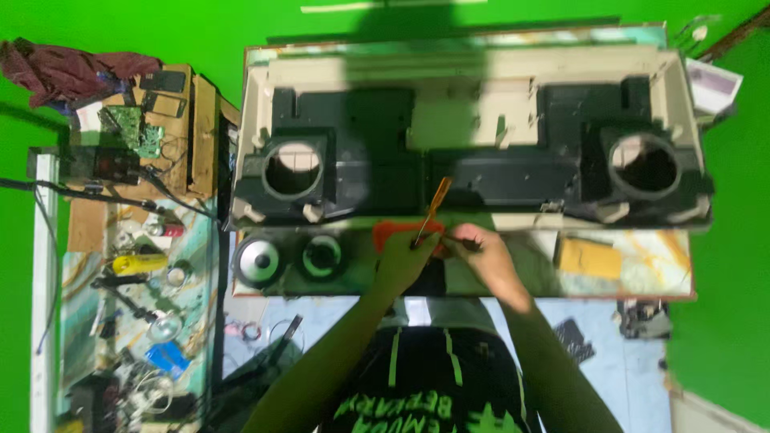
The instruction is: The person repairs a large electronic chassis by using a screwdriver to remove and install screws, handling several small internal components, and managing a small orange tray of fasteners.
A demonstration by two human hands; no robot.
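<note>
A large beige and black plastic housing [469, 132] with two round openings lies on the table. At its near edge my left hand [403, 258] grips a screwdriver with an orange handle [437, 200], handle pointing away from me. My right hand [487, 255] is closed beside it, pinching a thin dark object whose kind I cannot tell. Both hands hover over an orange-red part [387, 234] on the table.
Two round speaker drivers [257, 260] [322, 256] sit left of my hands. A yellow pad [588, 257] lies to the right. A cluttered side bench [120, 281] at left holds tools, wires and a green circuit board [128, 127]. A maroon cloth [56, 68] lies at far left.
</note>
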